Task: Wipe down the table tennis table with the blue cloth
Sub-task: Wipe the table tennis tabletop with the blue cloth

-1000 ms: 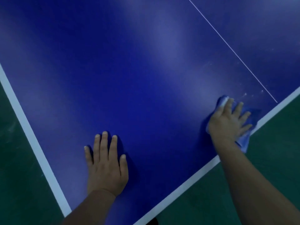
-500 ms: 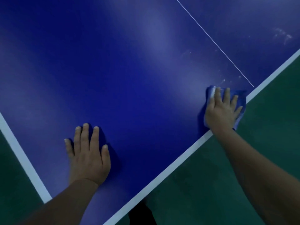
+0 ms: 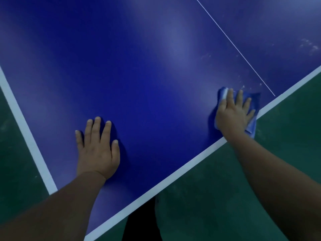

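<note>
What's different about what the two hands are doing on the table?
The right hand presses on a blue cloth; the left hand lies on the bare table with nothing under it. The right hand is by the table's white edge line, with the cloth hanging over it; the left hand sits further in on the blue. White specks lie near the right hand, none by the left. Both hands are flat, palm down, fingers straight.

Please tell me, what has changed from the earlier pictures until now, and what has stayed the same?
Little visibly changed. The right hand stays flat on the crumpled blue cloth near the white edge stripe of the dark blue table tennis table, just before the pale smudges. The left hand remains spread flat on the table. The shifts in the frame seem mostly camera motion. Nothing was grasped or released.
</note>
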The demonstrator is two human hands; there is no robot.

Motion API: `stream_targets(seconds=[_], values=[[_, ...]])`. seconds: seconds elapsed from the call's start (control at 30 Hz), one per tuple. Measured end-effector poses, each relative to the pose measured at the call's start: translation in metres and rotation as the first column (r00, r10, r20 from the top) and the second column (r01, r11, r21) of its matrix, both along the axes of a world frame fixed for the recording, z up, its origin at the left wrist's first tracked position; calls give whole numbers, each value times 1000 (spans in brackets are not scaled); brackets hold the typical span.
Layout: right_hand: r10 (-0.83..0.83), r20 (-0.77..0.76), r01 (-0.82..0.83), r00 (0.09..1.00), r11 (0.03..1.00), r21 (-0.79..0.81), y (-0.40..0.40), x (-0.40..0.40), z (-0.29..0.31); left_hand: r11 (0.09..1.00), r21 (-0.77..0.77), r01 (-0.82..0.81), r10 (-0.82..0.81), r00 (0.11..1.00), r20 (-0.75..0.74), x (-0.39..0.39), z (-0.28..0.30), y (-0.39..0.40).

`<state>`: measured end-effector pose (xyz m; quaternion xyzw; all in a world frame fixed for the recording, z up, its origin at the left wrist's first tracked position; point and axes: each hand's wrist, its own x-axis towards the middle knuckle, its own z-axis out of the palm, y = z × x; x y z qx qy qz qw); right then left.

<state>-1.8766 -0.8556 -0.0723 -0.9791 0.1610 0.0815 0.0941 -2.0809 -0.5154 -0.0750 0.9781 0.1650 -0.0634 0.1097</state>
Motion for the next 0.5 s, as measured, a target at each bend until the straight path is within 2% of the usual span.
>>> stream_targets(seconds=[0.07,0.1,0.13,0.2,0.27,0.3,0.4,0.43,0.5], values=[[-23,27,22,999,1000,7,31,-8,-1,1000,-4,-2,2,1000,-4,1,2,0],[49,43,-48,998,999,-13,50,-18,-1,1000,-7,-5,5,1000,-6,1,2,0],[172,51,-170,984,985,-39,68,-31,-2,1000,-7,-8,8,1000,-9,1,3,1],[471,20,-469,882,881,-61,87,-57,-6,1000,0,-16,16,1000,-12,2,3,1],[604,-15,-604,797,795,-45,67,-58,-8,1000,7,-13,13,1000,-7,1,4,0],[578,-27,-578,816,814,-53,47,-49,-8,1000,14,-12,12,1000,2,1,4,-2],[322,-33,-323,946,941,-103,-17,-16,-6,999,48,-21,20,999,25,1,2,-4],[261,-36,-263,965,960,-92,-30,-9,-5,998,58,-26,24,999,37,2,2,-4],[251,-37,-253,967,963,-91,-30,-5,-4,998,55,-22,17,996,85,6,1,-11]])
